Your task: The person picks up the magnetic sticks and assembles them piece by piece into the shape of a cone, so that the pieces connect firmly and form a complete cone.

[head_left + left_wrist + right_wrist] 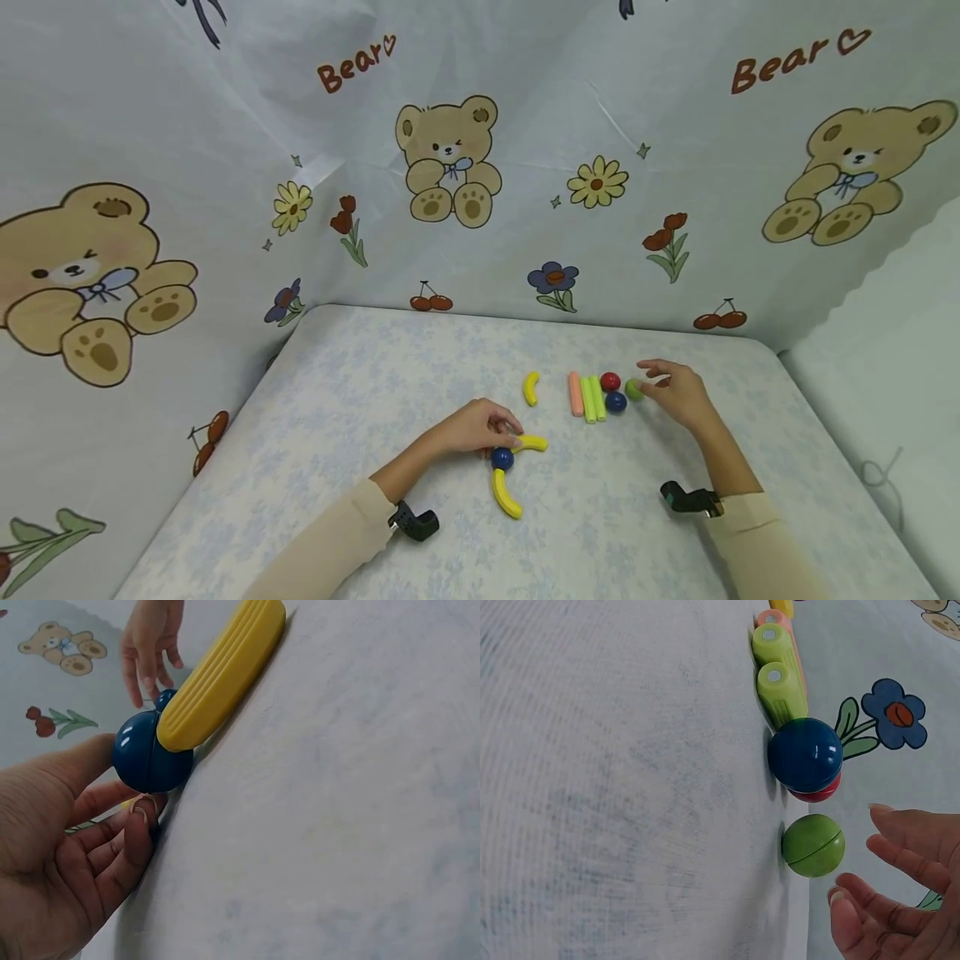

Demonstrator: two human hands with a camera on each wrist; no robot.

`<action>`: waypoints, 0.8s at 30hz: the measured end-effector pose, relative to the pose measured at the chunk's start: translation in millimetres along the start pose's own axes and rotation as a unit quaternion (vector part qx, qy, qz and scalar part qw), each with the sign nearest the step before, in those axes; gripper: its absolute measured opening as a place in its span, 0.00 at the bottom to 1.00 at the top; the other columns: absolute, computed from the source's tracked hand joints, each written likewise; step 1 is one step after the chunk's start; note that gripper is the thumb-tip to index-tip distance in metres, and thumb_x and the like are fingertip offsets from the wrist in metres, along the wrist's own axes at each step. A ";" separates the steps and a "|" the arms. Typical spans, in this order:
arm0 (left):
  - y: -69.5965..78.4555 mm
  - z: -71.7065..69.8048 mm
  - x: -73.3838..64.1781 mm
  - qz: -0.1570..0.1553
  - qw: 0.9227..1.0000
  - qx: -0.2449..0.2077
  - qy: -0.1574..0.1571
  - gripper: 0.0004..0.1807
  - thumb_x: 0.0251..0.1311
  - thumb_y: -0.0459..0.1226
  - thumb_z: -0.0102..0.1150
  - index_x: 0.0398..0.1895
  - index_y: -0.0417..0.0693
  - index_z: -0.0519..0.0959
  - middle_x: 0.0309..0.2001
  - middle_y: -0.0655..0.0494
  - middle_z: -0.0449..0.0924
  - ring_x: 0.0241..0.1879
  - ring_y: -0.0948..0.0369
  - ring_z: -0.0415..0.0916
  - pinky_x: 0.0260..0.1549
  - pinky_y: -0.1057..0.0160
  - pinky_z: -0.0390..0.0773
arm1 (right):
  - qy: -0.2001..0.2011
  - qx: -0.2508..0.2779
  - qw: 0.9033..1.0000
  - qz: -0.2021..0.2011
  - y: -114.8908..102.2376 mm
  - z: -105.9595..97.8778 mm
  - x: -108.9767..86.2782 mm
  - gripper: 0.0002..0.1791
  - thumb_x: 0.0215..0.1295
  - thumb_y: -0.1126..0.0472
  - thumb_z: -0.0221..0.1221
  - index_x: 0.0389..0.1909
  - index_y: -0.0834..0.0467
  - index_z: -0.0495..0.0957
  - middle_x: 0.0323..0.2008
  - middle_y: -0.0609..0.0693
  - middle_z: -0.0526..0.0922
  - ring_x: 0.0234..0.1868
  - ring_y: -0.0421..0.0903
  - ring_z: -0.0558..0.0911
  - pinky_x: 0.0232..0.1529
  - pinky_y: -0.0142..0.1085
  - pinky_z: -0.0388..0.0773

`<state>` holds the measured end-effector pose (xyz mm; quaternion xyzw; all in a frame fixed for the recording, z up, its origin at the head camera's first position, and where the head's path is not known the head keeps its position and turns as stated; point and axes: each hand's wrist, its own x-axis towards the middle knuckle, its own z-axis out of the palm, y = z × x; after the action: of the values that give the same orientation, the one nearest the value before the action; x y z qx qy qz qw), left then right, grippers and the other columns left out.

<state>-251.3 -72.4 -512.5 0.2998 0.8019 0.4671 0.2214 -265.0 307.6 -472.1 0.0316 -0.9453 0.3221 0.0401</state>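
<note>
My left hand [483,425] holds a blue ball [154,754], with its thumb on one side and curled fingers on the other. A yellow curved stick [506,493] joins that ball and points toward me on the table. Another yellow curved stick [534,443] runs rightward from the ball, partly covered by the thumb. My right hand [678,396] hovers around a green ball [814,846], thumb and fingers spread, with a gap to the ball in the right wrist view. Close by lie a second blue ball [805,755] and a red ball [610,381].
One salmon stick [576,393] and two lime-green sticks [593,398] lie side by side left of the balls. A short yellow curved stick [531,388] rests farther left. Behind the pale floral table [360,375] hangs a bear-print curtain [510,250].
</note>
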 end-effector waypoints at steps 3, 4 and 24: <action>0.2 1.1 -2.1 -0.002 1.000 -0.003 0.003 0.12 0.64 0.41 0.69 0.48 0.49 0.87 0.27 0.60 0.85 0.16 0.61 0.77 0.17 0.66 0.79 | -0.024 0.006 1.000 0.003 -1.3 -0.6 0.4 0.24 0.70 0.61 0.64 0.64 0.66 0.76 0.55 0.72 0.79 0.51 0.67 0.81 0.39 0.49 0.83; 0.2 1.4 -2.3 -0.003 1.000 -0.003 0.003 0.12 0.64 0.41 0.69 0.48 0.49 0.87 0.27 0.60 0.85 0.16 0.61 0.77 0.17 0.65 0.79 | -0.032 0.006 0.999 0.005 -1.7 -0.5 0.5 0.24 0.70 0.61 0.63 0.64 0.66 0.76 0.55 0.72 0.78 0.51 0.67 0.81 0.39 0.48 0.83; 7.0 5.5 8.3 -0.043 0.998 0.044 0.024 0.05 0.60 0.42 0.73 0.35 0.54 0.86 0.17 0.59 0.82 0.11 0.62 0.73 0.12 0.68 0.73 | -0.070 0.038 0.996 0.027 8.8 9.7 2.9 0.20 0.69 0.63 0.63 0.58 0.68 0.79 0.52 0.69 0.81 0.50 0.63 0.82 0.34 0.38 0.86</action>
<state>-251.9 -60.6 -509.6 0.2630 0.8390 0.4285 0.2082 -269.1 308.5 -484.8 0.0294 -0.9334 0.3558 -0.0359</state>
